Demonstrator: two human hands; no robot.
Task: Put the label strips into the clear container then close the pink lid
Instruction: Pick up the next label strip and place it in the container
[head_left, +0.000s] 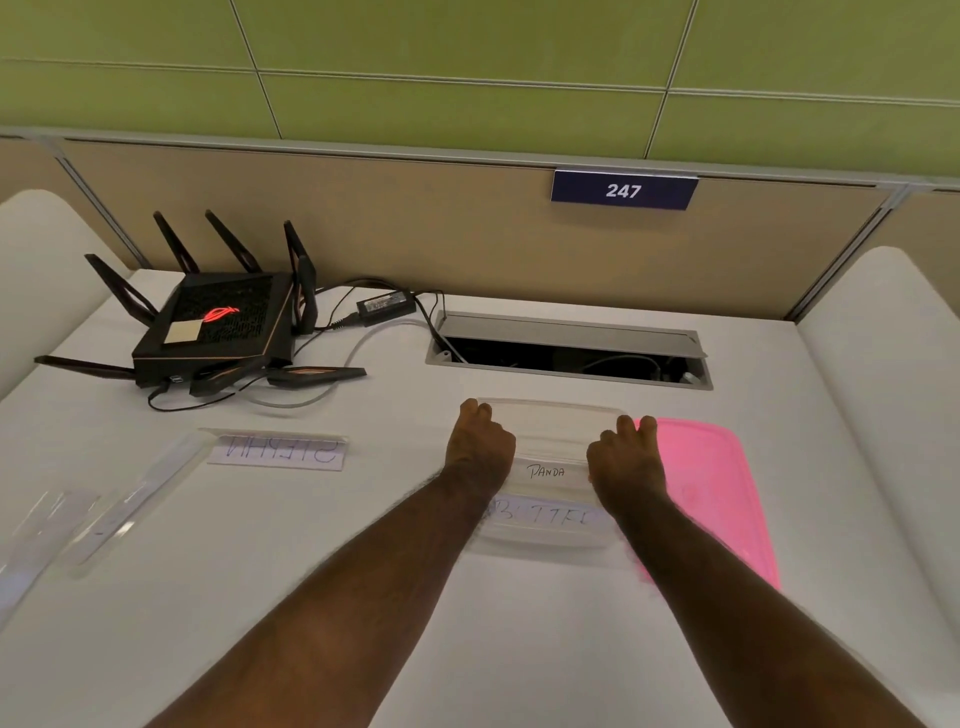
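A clear container (550, 431) sits on the white desk in the middle. My left hand (480, 441) grips its left side and my right hand (626, 457) grips its right side. Inside it lie a label strip reading "PANDA" (546, 472) and a second strip with blurred letters (550, 517) nearer to me. The pink lid (711, 488) lies flat on the desk just right of the container, partly under my right arm. Another label strip (278, 451), written upside down to me, rests to the left. More clear strips (104, 519) lie at the far left.
A black router (218, 327) with antennas stands at the back left, with cables and a power brick (387, 304). An open cable hatch (569, 351) is cut into the desk behind the container. A partition with a "247" sign (623, 190) closes off the back.
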